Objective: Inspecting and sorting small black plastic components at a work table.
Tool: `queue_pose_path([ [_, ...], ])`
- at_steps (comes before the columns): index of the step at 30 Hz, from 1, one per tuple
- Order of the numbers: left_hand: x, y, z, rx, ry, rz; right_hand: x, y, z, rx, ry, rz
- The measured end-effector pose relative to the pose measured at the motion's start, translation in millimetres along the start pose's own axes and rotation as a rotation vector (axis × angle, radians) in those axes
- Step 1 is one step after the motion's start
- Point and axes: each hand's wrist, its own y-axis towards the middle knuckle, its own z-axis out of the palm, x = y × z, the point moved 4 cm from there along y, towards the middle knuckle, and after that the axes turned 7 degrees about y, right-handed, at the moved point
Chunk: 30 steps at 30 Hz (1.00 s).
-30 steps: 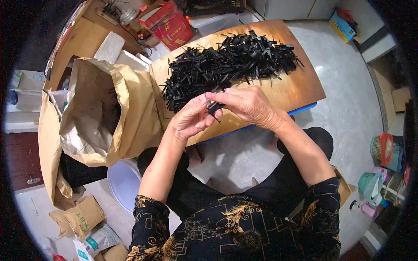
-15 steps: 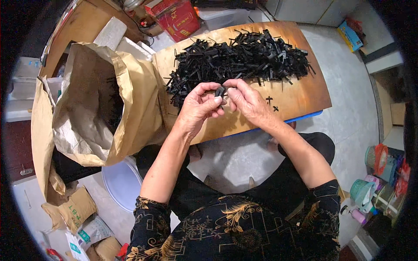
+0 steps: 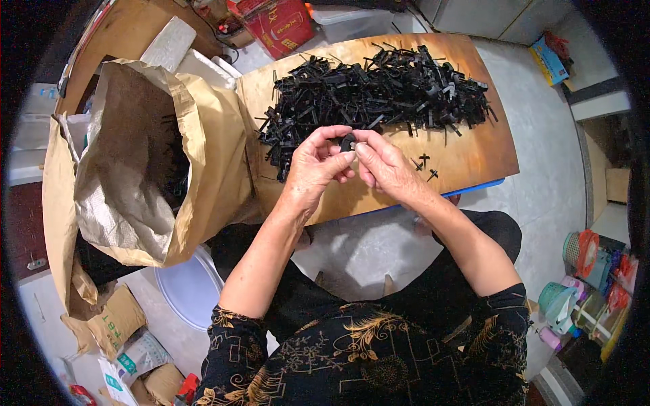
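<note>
Over the near edge of the wooden board, my two hands meet around a small black plastic piece. My left hand pinches it between thumb and fingers. From the other side, the thumb and fingertips of my right hand close on the same piece; its exact shape is partly covered by my fingers. Just beyond my hands a long heap of thin black plastic parts spreads over the board. A few small black cross-shaped bits lie apart on the wood, right of my right hand.
A large open brown paper sack stands at the left, with black parts inside. Below it is a pale oval lid or tub. A red box and a clear plastic bin stand behind the board. Baskets crowd the right.
My hands stay together on the black piece, which has turned slightly between my fingers. Another small black bit now shows near the loose ones on the right. The view has shifted a little.
</note>
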Motion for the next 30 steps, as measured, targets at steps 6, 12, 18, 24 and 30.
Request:
queue_pose_path([
  [6,0,2,3,-0.019,0.102,0.074,-3,2,2,0.004,0.002,0.014],
  [12,3,4,7,-0.048,0.137,0.103,-10,5,2,-0.06,0.016,-0.014],
  [18,6,1,10,-0.21,0.288,0.266,-12,7,6,-0.094,0.088,0.05],
  [24,16,4,6,-0.304,0.491,0.404,-17,10,9,-0.107,0.188,0.114],
  [30,3,1,11,-0.222,0.57,0.341,-22,16,-10,0.012,0.027,0.032],
])
